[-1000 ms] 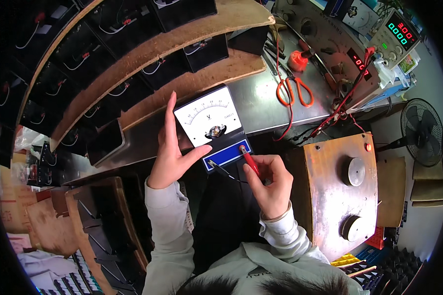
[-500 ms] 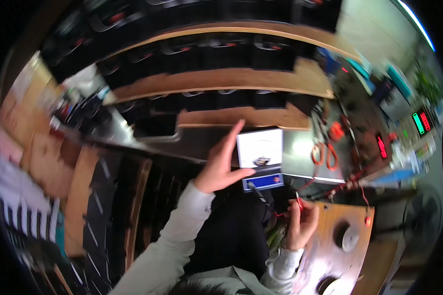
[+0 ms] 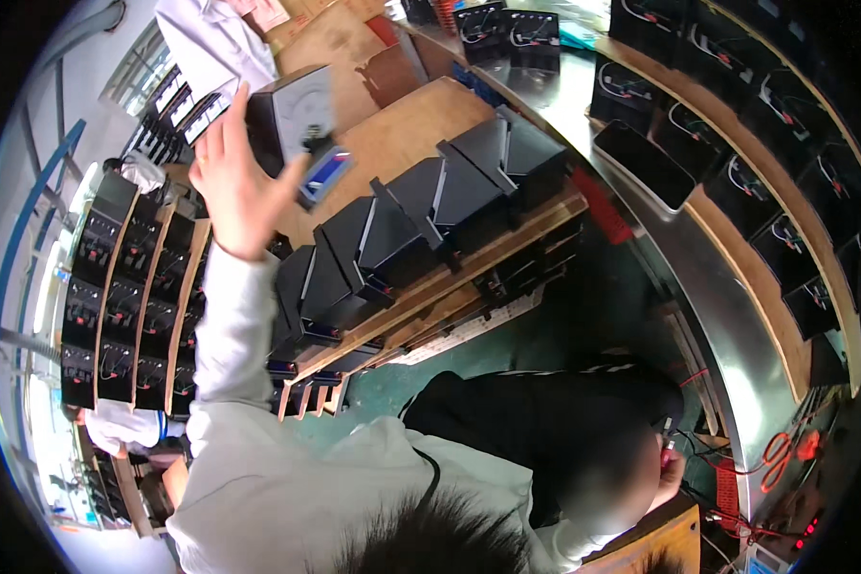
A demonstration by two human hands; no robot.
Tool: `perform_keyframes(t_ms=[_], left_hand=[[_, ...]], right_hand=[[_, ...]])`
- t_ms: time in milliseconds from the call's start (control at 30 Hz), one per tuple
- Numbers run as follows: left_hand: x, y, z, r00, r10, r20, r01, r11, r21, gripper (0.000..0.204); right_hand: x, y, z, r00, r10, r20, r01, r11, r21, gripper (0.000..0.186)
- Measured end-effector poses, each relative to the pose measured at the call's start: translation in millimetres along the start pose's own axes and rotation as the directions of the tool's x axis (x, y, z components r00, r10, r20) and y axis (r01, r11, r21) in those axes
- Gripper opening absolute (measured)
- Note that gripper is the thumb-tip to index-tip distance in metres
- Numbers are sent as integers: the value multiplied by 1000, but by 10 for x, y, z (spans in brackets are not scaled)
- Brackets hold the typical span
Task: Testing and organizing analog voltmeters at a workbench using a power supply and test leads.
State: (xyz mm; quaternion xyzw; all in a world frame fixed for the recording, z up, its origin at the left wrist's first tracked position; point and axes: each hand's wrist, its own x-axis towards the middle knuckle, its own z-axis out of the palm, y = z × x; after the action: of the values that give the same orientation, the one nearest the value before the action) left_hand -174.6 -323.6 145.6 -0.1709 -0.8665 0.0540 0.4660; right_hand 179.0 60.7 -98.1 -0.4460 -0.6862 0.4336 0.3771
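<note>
My left hand (image 3: 237, 187), arm stretched out to the far left, is at the edge of a black box (image 3: 268, 120) with a pale front panel and a blue label. Its fingers run along the box's left side and its thumb reaches toward the label; the box looks smeared by motion. Below it, a row of similar black boxes (image 3: 392, 234) leans on a wooden board. My right hand (image 3: 672, 475), low at the right beside my dark-clad leg, is closed on a small red probe (image 3: 667, 452) with a metal tip. A blurred patch hides part of that hand.
A metal bench (image 3: 727, 335) curves along the right, with a black tray (image 3: 644, 165), orange-handled scissors (image 3: 777, 459) and wooden shelves of black boxes (image 3: 784, 239). Racks of boxes (image 3: 124, 316) stand left, near another person (image 3: 129, 426). Wires and a wooden stool-like board (image 3: 655, 545) lie lower right.
The view has swung left. My left hand has carried the black box from over my lap to the wooden board at far left. My right hand stays low at the right with the red probe.
</note>
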Motion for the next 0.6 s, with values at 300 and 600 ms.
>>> perform_keyframes(t_ms=[300,600], left_hand=[[-700,-1724,1251,361,-229,904,370,925,87,126],[-1249,-1823,640,435,-589,681,360,807,468,135]], right_hand=[[231,166,-195,987,-144,-65,128,969,-211,35],[123,354,-180,992,-124,19,124,948,-295,27]])
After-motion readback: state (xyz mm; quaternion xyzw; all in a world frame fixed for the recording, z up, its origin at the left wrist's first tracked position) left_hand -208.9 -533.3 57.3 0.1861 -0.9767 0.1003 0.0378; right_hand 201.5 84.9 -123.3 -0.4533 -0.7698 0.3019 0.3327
